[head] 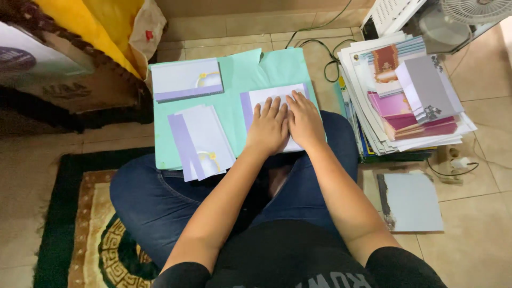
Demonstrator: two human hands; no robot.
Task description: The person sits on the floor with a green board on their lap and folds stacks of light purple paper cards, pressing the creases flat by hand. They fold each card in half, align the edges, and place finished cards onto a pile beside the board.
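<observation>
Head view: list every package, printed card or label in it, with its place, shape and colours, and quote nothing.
Cardboard box: upper left, brown, dark round print.
Card under both hands: on the green sheet, white with lilac edge; left hand, right hand flat on it.
Card stack: green sheet's top left, white, lilac band.
Fanned cards: lower left, same colours.
Paper pile: right, white, pink, maroon, grey.

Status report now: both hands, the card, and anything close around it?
Left hand and right hand flat, pressing white card. Card lies on green sheet. Loose card pile beside left hand, not touching.
</observation>
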